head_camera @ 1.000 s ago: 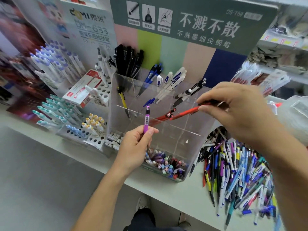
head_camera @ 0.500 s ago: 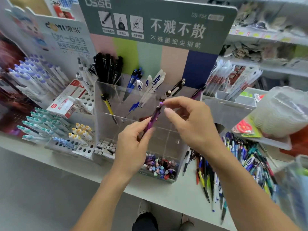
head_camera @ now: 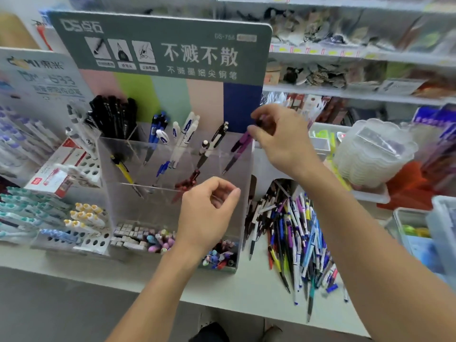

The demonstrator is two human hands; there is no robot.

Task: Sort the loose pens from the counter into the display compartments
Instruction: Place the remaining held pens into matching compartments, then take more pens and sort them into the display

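**Purple pen goes into the far-right slot**

The counter (head_camera: 153, 275) carries a clear display (head_camera: 172, 213) split into compartments, so each pen type stands apart: black pens (head_camera: 112, 114) at back left, blue ones (head_camera: 158, 127) next, white ones (head_camera: 186, 134) in the middle. To its right lies the pile (head_camera: 293, 233) of loose pens, close by so each pick is a short reach.

The right hand (head_camera: 281, 137) is raised over the display's right rear compartment, fingers and thumb pinched on the top end of a purple pen (head_camera: 240, 144). The pen hangs tip-down and tilted, its lower part already inside the walls, probably to let it lean like the rest.

The left hand (head_camera: 207, 213) hovers in front of the display, fingers loosely curled, holding nothing that can be seen; it looks free for the next pen.
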